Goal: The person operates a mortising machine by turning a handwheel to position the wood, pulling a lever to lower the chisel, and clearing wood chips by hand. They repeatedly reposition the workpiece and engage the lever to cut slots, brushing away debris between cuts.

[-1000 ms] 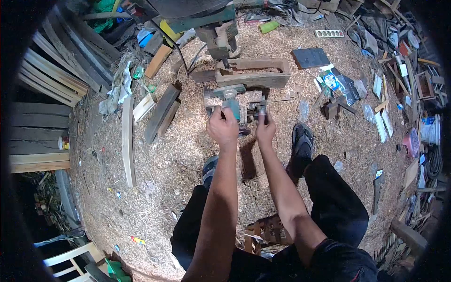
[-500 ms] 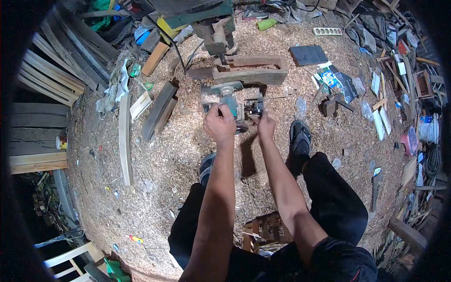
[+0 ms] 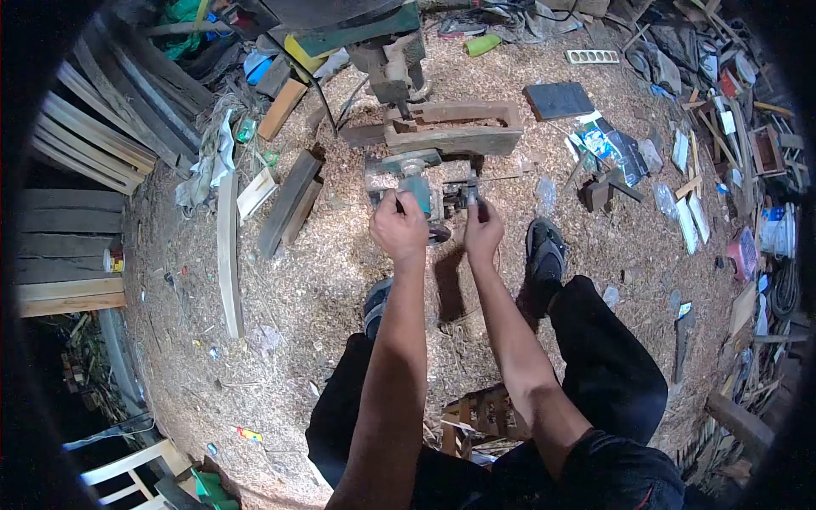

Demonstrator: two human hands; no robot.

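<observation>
In front of me stands a green and grey metal machine carriage (image 3: 414,183) with a round wheel partly hidden below it. My left hand (image 3: 399,228) is closed around a dark handle at the carriage's near left side. To its right, my right hand (image 3: 483,231) has its fingers curled on a small dark handle (image 3: 482,210), beside a black metal fitting (image 3: 460,194). Just beyond the carriage lies a thick wooden block with a long trough (image 3: 455,140). A metal tool head (image 3: 399,76) hangs down at the block's left end.
Wood shavings cover the ground. Dark timber offcuts (image 3: 289,200) and a long pale strip (image 3: 229,255) lie to the left. A dark board (image 3: 558,100) and a blue packet (image 3: 597,140) lie to the right. A slatted wooden stool (image 3: 484,416) is beneath me; a cable (image 3: 319,89) hangs near the machine.
My right hand has shifted slightly right and turned, so the dark handle in its fingers now shows. My left hand stays on its handle, and the wooden block looks unmoved.
</observation>
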